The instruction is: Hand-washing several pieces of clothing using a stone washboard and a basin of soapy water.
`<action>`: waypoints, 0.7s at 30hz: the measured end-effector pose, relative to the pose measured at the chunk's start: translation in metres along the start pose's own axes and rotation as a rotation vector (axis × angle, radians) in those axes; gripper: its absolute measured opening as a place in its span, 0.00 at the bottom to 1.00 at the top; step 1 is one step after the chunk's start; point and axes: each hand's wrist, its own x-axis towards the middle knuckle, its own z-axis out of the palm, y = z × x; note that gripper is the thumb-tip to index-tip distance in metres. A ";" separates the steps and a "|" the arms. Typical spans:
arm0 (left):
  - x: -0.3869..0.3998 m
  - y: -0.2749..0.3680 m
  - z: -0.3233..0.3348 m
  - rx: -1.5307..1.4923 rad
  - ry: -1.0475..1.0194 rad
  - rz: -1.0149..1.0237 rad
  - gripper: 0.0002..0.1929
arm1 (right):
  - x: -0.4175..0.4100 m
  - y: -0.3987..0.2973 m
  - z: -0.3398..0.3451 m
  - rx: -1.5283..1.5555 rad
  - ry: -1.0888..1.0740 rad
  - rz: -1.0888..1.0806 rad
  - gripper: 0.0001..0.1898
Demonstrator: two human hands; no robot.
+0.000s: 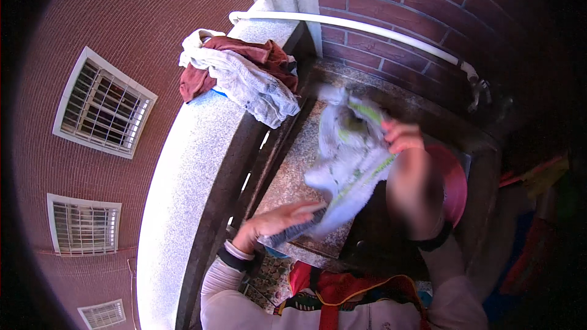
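Note:
My right hand (408,165), blurred by motion, grips the edge of a wet white cloth (348,169) with green stripes. The cloth hangs spread over a speckled stone slab (286,178), its far end blurred. At the slab's near edge, my left hand (284,217) lies over a dark grey, bristly item that looks like a scrub brush (298,231), against the cloth's lower part. Its fingers are partly blurred. Under my right forearm is a pink plastic basin (454,183), partly hidden, in the dark stone sink (481,201).
White and brown cloths (243,73) are heaped on the pale granite parapet (183,192) at left. A white pipe (367,27) runs along the brick wall (380,4) to a tap (479,91). Beyond the parapet stands a brick building with a barred window (105,103).

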 end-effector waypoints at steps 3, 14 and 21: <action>0.023 -0.034 0.029 0.070 -0.173 -0.084 0.31 | -0.096 0.055 -0.037 -0.010 0.137 0.346 0.13; 0.125 -0.025 -0.008 0.488 0.173 -0.063 0.30 | -0.228 0.092 -0.013 -0.524 -0.713 0.588 0.21; 0.245 -0.128 -0.101 0.245 0.726 0.028 0.30 | -0.220 0.042 0.032 -0.661 -1.016 0.565 0.34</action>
